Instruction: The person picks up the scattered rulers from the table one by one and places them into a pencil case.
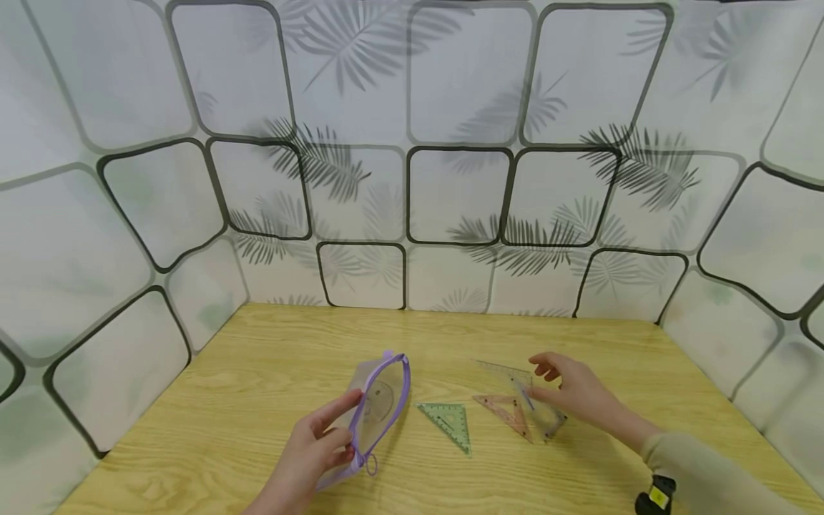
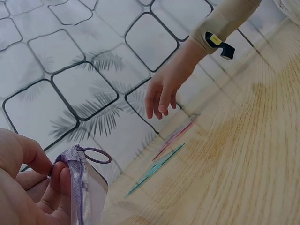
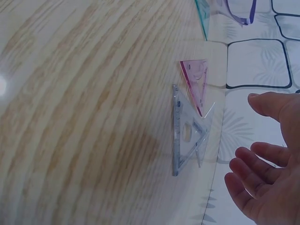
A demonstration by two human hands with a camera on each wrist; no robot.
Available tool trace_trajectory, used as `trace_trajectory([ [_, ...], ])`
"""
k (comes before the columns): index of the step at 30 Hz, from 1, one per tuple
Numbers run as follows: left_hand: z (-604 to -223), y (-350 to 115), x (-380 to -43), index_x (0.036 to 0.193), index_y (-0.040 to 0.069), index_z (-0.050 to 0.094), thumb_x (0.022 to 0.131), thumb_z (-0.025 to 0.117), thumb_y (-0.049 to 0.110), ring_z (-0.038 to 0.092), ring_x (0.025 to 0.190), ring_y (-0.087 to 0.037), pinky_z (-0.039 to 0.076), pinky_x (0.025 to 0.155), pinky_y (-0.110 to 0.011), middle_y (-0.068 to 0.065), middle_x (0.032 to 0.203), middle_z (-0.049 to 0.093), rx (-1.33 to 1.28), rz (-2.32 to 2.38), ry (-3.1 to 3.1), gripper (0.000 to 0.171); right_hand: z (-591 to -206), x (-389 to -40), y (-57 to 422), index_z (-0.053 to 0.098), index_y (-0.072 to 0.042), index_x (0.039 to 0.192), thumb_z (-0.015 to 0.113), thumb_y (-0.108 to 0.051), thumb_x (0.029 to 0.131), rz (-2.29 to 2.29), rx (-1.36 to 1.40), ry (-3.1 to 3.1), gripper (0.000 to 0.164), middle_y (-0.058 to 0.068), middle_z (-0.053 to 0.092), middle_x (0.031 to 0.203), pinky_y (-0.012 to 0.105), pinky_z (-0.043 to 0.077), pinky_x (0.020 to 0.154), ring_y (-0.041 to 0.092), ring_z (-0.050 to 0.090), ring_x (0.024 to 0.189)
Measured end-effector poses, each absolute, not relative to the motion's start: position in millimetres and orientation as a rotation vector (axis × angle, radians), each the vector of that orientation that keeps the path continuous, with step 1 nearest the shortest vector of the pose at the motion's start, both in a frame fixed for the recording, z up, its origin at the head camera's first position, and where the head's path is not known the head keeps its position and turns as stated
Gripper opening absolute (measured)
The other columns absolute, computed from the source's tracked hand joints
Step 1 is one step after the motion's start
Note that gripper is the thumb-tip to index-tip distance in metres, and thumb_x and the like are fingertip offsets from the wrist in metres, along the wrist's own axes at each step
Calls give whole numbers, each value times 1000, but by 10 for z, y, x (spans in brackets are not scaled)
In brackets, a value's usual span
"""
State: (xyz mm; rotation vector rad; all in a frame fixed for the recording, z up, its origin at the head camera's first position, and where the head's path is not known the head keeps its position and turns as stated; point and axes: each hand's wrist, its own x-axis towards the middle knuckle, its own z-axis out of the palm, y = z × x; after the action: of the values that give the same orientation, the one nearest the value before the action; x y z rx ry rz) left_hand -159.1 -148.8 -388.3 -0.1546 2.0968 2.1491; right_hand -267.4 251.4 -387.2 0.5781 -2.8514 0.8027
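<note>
My left hand point(image 1: 318, 443) grips the rim of a translucent pouch point(image 1: 368, 373) with a purple zipper, its mouth gaping to the right. A clear protractor point(image 1: 378, 403) shows inside. In the left wrist view, the fingers point(image 2: 58, 176) pinch the zipper edge near a purple pull ring point(image 2: 97, 155). My right hand point(image 1: 573, 386) hovers over a clear set square point(image 3: 177, 131), fingers loosely bent, holding nothing. Beside that lies a pink set square point(image 1: 508, 415), and a green set square point(image 1: 457, 422) lies closer to the pouch. Behind them extends another clear measuring piece point(image 1: 502, 368).
The wood-grain table point(image 1: 257, 372) meets a patterned curtain point(image 1: 450, 279) at its back edge. More of this curtain encloses the left and right sides. A black device point(image 1: 655, 495) is strapped at my right sleeve.
</note>
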Motion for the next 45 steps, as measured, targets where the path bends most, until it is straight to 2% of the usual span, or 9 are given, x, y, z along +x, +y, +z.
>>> trace_trajectory([
  [19, -3886, -1503, -1590, 148, 9, 44, 85, 54, 1, 53, 78, -8, 52, 68, -21, -16, 144, 49, -146, 2139, 2078, 65, -4024, -2672, 2586, 57, 2, 128, 78, -33, 84, 835, 547, -3023, 60, 13, 65, 114, 42, 55, 81, 24, 62, 99],
  [31, -3886, -1499, -1587, 148, 9, 45, 84, 55, 0, 53, 78, -8, 52, 68, -21, -15, 143, 49, -146, 2144, 2079, 65, -4068, -2640, 2594, 58, 4, 126, 79, -36, 82, 755, 546, -3063, 64, 10, 64, 106, 38, 54, 76, 18, 61, 90],
  [45, -3900, -1490, -1590, 148, 9, 46, 84, 55, 0, 54, 78, -8, 52, 67, -21, -16, 142, 50, -152, 2144, 2086, 66, -4072, -2593, 2601, 58, 7, 122, 79, -36, 82, 764, 558, -3065, 62, 12, 61, 104, 41, 54, 78, 22, 61, 92],
])
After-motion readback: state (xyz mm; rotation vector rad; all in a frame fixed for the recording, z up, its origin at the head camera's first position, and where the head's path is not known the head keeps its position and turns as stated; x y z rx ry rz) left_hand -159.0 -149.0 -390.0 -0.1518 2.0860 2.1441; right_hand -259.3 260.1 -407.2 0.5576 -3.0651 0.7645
